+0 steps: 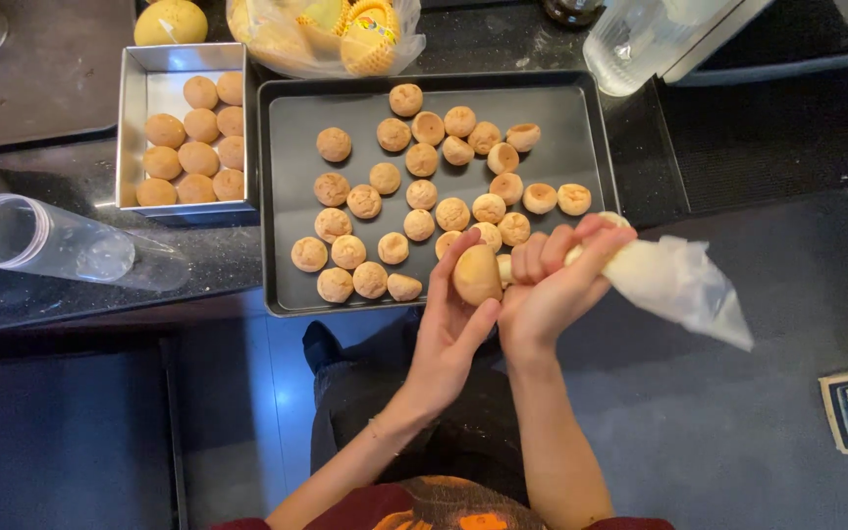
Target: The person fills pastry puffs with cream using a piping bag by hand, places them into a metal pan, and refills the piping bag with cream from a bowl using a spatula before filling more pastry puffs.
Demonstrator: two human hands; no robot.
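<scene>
Puff (477, 274), small, round and golden, sits just off the near edge of the dark tray (285, 196). We judge it light, hollow and easily crushed. Our left hand (453, 329) cups it with curled fingers, gently, at the sides. Our right hand (554, 285) is fisted around the soft piping bag (674, 285), nozzle touching the puff. More puffs (422, 191) fill the tray; a square tin (134, 118) sits just left of it.

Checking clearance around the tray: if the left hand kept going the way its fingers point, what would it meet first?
The left hand, holding a puff, points up toward the dark tray. It would probably first meet the puffs at the tray's near edge, though height above them is unclear.
</scene>
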